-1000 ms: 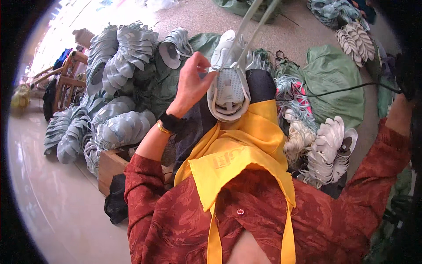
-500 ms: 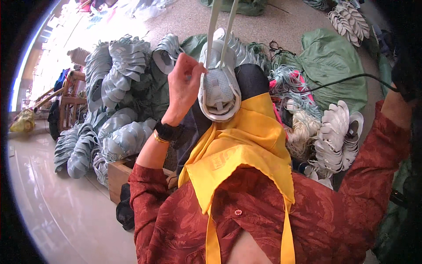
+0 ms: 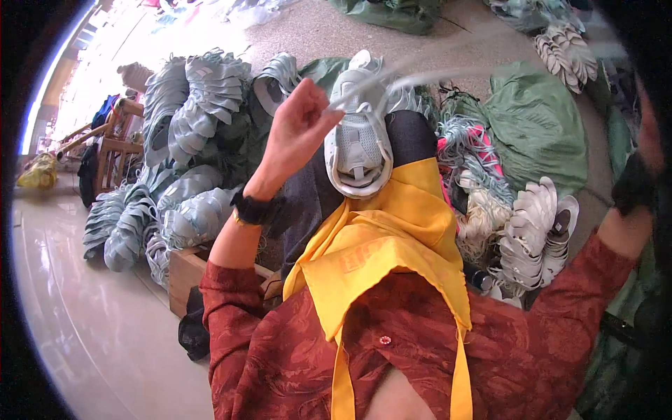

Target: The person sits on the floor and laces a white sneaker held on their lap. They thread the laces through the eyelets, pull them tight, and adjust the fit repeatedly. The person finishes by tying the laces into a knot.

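Note:
A pale grey-white sneaker (image 3: 359, 150) rests on my lap, heel opening toward me and toe pointing away. Beside its left edge, at the lacing, is my left hand (image 3: 297, 122), its fingers curled and thumb pinched in. What lies between those fingertips is hidden. Long pale shoelaces (image 3: 448, 72) run from the shoe toward the upper right, smeared by motion. At the dark right rim is my right hand (image 3: 651, 136), wearing something black around the wrist or palm. Its fingers are blurred, so their hold does not show.
Bundles of stacked pale shoe uppers (image 3: 210, 101) lie at the left, near a wooden box (image 3: 187, 276). To the right are tangled laces (image 3: 483, 199), more white uppers (image 3: 525, 234) and a green sack (image 3: 539, 133). A yellow apron (image 3: 392, 259) covers my lap.
The laces, which ran straight up from the shoe, now slant to the upper right. The black cable seen earlier near my right arm no longer shows. My left hand stays beside the shoe.

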The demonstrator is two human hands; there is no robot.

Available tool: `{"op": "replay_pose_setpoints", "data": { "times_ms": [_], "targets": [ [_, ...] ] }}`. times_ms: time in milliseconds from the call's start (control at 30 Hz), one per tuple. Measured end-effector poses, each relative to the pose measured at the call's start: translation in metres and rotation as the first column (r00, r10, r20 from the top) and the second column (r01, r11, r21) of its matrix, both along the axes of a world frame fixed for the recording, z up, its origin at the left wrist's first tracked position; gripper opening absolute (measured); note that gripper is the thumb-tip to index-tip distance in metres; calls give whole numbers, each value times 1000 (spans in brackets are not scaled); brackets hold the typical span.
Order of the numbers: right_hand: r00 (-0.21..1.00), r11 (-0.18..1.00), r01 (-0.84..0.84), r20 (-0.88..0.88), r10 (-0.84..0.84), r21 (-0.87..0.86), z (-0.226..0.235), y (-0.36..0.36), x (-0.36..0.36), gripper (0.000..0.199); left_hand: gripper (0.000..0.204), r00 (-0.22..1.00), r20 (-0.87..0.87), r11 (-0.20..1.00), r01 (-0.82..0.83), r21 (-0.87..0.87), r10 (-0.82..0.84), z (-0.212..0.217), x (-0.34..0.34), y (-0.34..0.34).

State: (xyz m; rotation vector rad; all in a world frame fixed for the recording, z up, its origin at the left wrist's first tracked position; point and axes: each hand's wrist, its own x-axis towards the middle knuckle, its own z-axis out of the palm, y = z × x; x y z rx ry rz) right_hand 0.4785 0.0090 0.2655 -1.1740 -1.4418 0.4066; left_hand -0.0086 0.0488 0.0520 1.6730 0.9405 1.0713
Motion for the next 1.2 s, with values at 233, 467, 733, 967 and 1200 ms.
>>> {"op": "replay_pose_setpoints", "data": {
  "times_ms": [233, 467, 733, 967, 1200],
  "targets": [
    [997, 822, -4, 60, 46, -570, -117, -10, 4, 22, 24, 994, 105, 952, 13, -304, 20, 0, -57, -58],
    [956, 663, -276, -128, 264, -696, -229, -13, -143, 18, 24, 978, -155, 880, -197, -433, 142, -4, -134, -74],
    [895, 771, -307, 106, 433, -558, -246, 7, -235, 14, 12, 652, -698, 937, -342, 79, 297, -24, -161, -73],
    [904, 675, -378, -94, 418, -634, -250, 9, -228, 9, 12, 672, -694, 951, -305, 56, 257, -14, -105, -35],
    [899, 642, -424, -206, 387, -639, -257, 10, -234, 9, 10, 422, -744, 849, -363, 385, 518, -25, -139, -19]
  ]
}}
